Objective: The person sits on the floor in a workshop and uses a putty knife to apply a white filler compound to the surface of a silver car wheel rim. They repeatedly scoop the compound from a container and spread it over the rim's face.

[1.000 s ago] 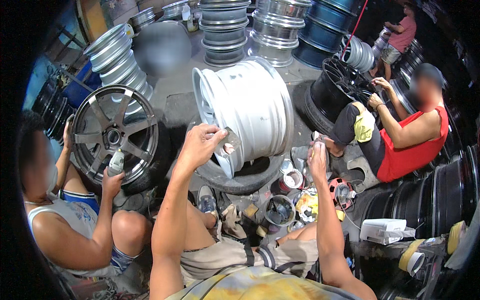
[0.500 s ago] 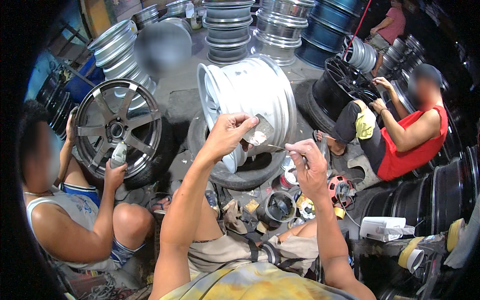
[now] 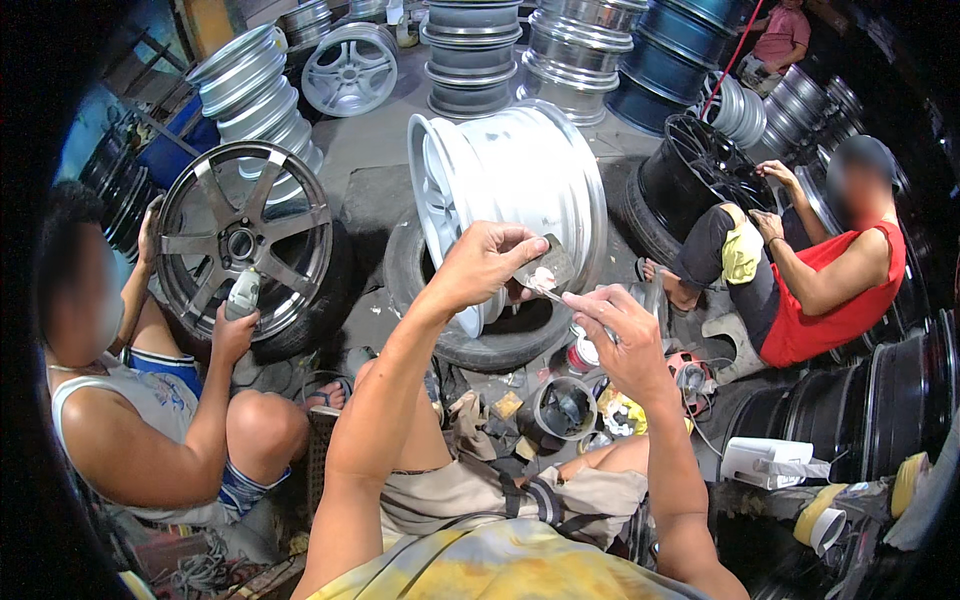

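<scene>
Pinching a dark card (image 3: 556, 258) in my left hand (image 3: 487, 264), thin tool (image 3: 551, 295) gripped in my right hand (image 3: 624, 332). Guessing I'm working the pale paste (image 3: 541, 278) near the card's near edge; next needs steadiness imo.

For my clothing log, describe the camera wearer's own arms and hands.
The left hand and right hand wear no gloves, and no watch or band shows at either wrist. The left arm and right arm are bare as far as they show, with no sleeves in sight. The shirt is patchy yellow and grey.
</scene>
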Motion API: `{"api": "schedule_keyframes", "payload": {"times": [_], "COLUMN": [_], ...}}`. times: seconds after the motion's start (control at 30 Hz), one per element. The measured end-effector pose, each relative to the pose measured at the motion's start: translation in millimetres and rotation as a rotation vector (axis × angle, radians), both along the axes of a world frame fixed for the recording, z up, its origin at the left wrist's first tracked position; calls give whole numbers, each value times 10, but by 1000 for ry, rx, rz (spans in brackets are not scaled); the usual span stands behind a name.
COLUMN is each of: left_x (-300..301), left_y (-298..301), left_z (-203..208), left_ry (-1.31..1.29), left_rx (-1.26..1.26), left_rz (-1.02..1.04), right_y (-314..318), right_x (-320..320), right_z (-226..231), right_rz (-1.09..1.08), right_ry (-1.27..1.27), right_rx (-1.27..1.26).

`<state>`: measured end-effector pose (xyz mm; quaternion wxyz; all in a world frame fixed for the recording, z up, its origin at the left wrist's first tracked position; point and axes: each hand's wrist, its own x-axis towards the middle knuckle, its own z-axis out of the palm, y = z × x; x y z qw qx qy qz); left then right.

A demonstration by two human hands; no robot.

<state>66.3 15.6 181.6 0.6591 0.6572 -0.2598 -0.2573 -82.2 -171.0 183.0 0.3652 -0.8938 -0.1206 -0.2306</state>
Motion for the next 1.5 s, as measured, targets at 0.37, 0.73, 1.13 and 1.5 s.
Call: {"api": "schedule_keyframes", "payload": {"times": [0.37,0.73,1.13,1.5], "left_x": [147,108,144,114], "left_y": [43,103,227,183], "left_z": [16,31,43,53], "left_ry": [-137,-120,-163,-164], "left_rx": [-204,-184,-235,-186], "left_rz": [413,406,476,470], "right_y": [-213,-110,62,151], "right_x": [203,705,993,1114], "right_z": [-590,-1393,-1522,-1454], "right_rz": [-22,-137,-389,-460], "right_ry": [262,241,-14,-107], "right_rx": [793,1181,751,594]}}
